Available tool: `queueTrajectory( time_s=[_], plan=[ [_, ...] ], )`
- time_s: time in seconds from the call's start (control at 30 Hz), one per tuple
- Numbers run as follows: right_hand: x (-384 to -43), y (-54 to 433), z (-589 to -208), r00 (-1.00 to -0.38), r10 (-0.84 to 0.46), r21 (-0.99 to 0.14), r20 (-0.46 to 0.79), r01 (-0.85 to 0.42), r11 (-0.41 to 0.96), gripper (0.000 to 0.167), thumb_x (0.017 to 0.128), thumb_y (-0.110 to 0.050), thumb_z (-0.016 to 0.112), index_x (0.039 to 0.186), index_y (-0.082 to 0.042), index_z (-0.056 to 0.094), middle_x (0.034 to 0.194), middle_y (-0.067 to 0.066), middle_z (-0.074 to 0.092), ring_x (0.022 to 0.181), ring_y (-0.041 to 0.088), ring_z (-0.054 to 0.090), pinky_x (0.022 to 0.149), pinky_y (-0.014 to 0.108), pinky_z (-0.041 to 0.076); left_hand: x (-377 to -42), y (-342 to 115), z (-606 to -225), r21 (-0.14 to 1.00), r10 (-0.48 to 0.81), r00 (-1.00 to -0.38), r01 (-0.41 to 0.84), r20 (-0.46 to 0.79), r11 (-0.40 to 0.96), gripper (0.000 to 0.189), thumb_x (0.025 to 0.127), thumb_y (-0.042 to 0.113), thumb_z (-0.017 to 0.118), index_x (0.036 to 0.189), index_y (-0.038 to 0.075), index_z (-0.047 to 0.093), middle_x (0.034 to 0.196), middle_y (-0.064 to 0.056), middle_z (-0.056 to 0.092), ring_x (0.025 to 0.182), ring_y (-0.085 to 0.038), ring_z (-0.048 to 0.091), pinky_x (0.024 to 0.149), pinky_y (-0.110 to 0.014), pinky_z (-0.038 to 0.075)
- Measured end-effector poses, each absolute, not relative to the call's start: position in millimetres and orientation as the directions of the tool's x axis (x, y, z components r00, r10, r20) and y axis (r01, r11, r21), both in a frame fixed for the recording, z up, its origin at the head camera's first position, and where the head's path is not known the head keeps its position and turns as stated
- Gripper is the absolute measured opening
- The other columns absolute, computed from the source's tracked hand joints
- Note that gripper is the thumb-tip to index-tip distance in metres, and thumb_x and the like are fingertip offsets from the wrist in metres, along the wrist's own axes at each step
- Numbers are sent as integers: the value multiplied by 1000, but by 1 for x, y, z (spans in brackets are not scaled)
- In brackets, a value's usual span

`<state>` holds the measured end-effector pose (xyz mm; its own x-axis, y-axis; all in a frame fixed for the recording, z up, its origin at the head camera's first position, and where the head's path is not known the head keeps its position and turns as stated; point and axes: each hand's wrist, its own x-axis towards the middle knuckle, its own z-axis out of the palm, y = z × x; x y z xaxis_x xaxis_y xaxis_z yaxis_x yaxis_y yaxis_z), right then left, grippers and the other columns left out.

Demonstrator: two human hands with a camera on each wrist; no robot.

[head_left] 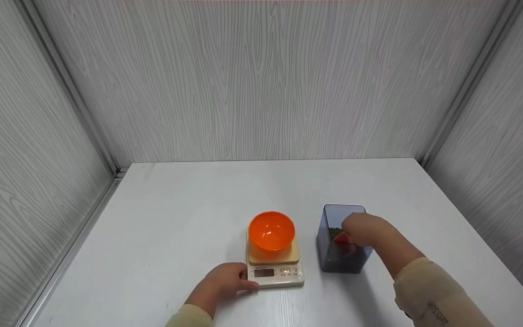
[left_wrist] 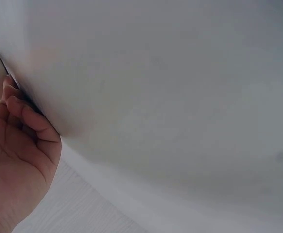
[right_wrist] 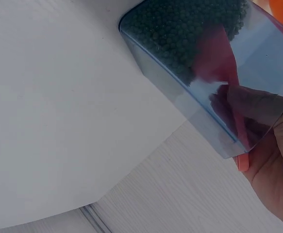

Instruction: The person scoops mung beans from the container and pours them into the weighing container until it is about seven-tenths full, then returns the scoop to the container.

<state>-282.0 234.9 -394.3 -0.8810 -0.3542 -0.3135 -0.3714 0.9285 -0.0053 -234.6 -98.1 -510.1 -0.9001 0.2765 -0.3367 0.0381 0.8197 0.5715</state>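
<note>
A kitchen scale (head_left: 279, 284) with a small display lies on the white table, and an orange bowl (head_left: 271, 231) stands on its platform. My left hand (head_left: 227, 278) holds the scale's front left corner, thumb at the front edge; in the left wrist view its fingers (left_wrist: 32, 119) are curled against the side. To the right stands a clear bluish container (head_left: 329, 256) with small green beans (right_wrist: 173, 36) inside. Reaching in from above, my right hand (head_left: 366, 228) grips a red scoop (right_wrist: 216, 58) by its handle. The scoop's head is down at the beans, seen through the wall.
Grey wood-grain panels (head_left: 261, 81) rise behind the white table (head_left: 189, 204) and on both sides. A narrow gap separates the scale from the container. The container's open top faces up.
</note>
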Motion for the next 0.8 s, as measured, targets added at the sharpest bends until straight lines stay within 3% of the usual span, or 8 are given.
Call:
queueTrajectory(
  time_s=[0.3,0.47,0.8],
  plan=[
    [-286,235,-401,-886,-335,-83,-320,-326,942,10,83,-5,56,90,-8,63,74,3,51,71,21,47,66,36,43,-233,-99,-509,573,289,-903,59,-319,817,40,70,50,71,73,15,52,65,1,46,68,-17,45,63,-34,34],
    [-287,242,-404,-867,-434,-68,-245,-431,900,4,80,-4,60,78,-8,60,70,2,47,66,19,44,60,32,40,-231,-99,-510,583,292,-902,58,-317,810,38,71,48,72,73,15,53,64,1,45,67,-17,45,62,-33,34],
    [-288,257,-394,-836,-540,-112,-100,-530,841,9,80,-5,62,72,-8,64,66,-1,45,62,15,40,57,28,38,-232,-99,-508,582,298,-904,70,-306,810,39,72,48,71,74,15,52,65,1,45,68,-17,45,62,-33,33]
  ],
)
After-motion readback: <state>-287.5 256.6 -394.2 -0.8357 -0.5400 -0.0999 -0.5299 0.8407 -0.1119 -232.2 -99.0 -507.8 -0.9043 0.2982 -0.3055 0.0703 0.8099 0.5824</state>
